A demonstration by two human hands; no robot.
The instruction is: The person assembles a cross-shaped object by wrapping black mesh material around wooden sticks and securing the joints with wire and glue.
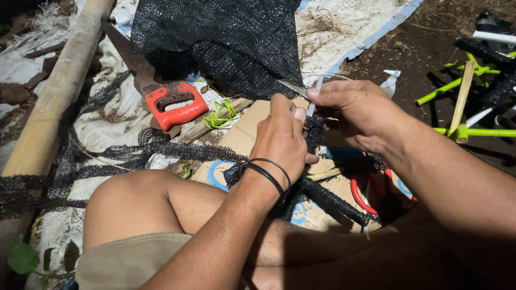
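Bare knee (pixel 129 207) and khaki shorts (pixel 129 260) fill the bottom of the view, the person sitting low on the ground with both forearms reaching out over the thigh. Left hand (pixel 282 142), with two black bands (pixel 271 174) on the wrist, is closed around the top of a stick wrapped in black mesh netting (pixel 328 201), which runs down and to the right across a flattened piece of cardboard (pixel 252 129). Right hand (pixel 357 113) is pinched shut on a thin white plastic strip (pixel 314 96), seemingly a cable tie, held upright just above the wrapped end; a narrow metal blade tip (pixel 293 87) pokes out to the left between the two hands, though which hand holds it I cannot tell.

Judging from this, the step in hand is fastening the netting onto the stick at its upper end. The next move would call for a steady grip with the left hand so the mesh does not slip, while the right draws the strip snug.

Beyond the hands lies a large heap of black shade net (pixel 220 43) on a white woven sheet (pixel 355 21). A red-handled saw (pixel 174 104) rests to the left, near a tangle of green string (pixel 220 114) and a long bamboo pole (pixel 59 86). Green painted sticks (pixel 467 70) lie on bare soil at the right, and a red loop handle (pixel 360 196) sits under the right wrist.
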